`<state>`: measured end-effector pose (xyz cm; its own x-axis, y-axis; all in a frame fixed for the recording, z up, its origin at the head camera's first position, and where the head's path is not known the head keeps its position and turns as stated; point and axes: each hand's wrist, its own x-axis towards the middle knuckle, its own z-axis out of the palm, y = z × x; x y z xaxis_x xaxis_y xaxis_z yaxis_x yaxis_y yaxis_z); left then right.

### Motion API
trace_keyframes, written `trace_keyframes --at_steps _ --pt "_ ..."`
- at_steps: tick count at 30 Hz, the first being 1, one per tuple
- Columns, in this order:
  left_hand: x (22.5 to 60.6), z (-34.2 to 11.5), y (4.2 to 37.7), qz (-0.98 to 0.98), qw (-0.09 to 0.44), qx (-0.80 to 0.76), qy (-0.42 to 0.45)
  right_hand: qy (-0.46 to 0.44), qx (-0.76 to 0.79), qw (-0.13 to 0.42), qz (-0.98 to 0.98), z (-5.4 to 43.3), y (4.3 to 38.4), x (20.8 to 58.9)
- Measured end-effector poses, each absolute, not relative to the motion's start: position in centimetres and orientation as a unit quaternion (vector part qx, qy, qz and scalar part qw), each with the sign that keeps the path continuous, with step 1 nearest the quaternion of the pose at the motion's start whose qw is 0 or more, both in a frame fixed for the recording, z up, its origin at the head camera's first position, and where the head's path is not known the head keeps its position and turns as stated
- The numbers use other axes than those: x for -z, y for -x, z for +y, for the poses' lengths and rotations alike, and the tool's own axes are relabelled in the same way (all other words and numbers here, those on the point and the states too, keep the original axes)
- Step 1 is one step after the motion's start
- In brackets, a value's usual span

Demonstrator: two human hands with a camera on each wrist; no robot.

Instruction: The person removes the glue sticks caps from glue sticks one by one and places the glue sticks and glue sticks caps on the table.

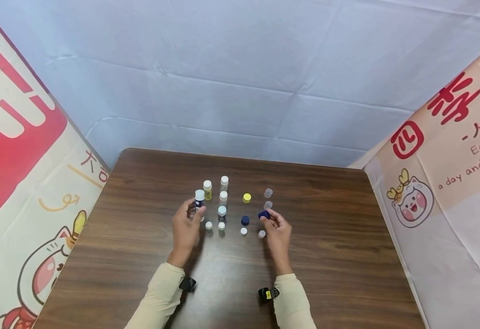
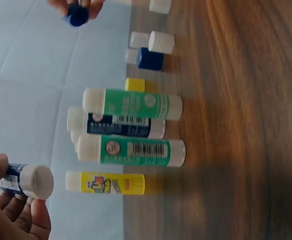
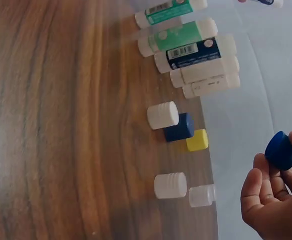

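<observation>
My left hand (image 1: 184,230) holds a navy glue stick (image 1: 199,202), its white end facing up, with the thumb on one side and fingers on the other. In the left wrist view this glue stick (image 2: 23,181) is raised off the table. My right hand (image 1: 280,232) pinches a dark blue cap (image 1: 263,214) between thumb and fingers; the right wrist view shows the cap's (image 3: 282,151) round open end. Between the hands stand several upright glue sticks: a yellow one (image 1: 208,192), a second navy one (image 1: 222,215), two green ones (image 2: 135,150) and two whitish ones (image 3: 211,86).
Loose caps stand right of the glue sticks: a yellow cap (image 1: 246,198), a blue cap (image 1: 245,220), two white caps (image 1: 262,234) and two translucent caps (image 1: 268,193). The brown wooden table (image 1: 338,256) ends at a pale cloth backdrop (image 1: 232,91), with printed cloths at both sides.
</observation>
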<state>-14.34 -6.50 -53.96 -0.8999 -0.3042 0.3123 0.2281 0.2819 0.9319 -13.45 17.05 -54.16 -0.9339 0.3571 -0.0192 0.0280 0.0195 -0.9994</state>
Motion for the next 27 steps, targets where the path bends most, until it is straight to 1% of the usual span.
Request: trace_keyframes --at_steps 7,14,21,27 --pt "54.0 -7.0 15.1 -0.771 0.203 0.601 -0.055 0.137 -0.564 0.156 -0.799 17.4 13.9 55.8" --pt "54.8 -7.2 15.5 -0.794 0.181 0.575 -0.073 0.129 -0.463 0.146 -0.865 17.8 14.0 56.7" --pt "56.0 -7.4 16.1 -0.81 0.133 0.564 -0.089 0.094 -0.424 0.161 -0.886 18.1 14.3 58.1" --pt "57.3 -7.5 16.7 -0.82 0.114 0.555 -0.082 0.088 -0.424 0.159 -0.887 18.3 14.3 58.8"
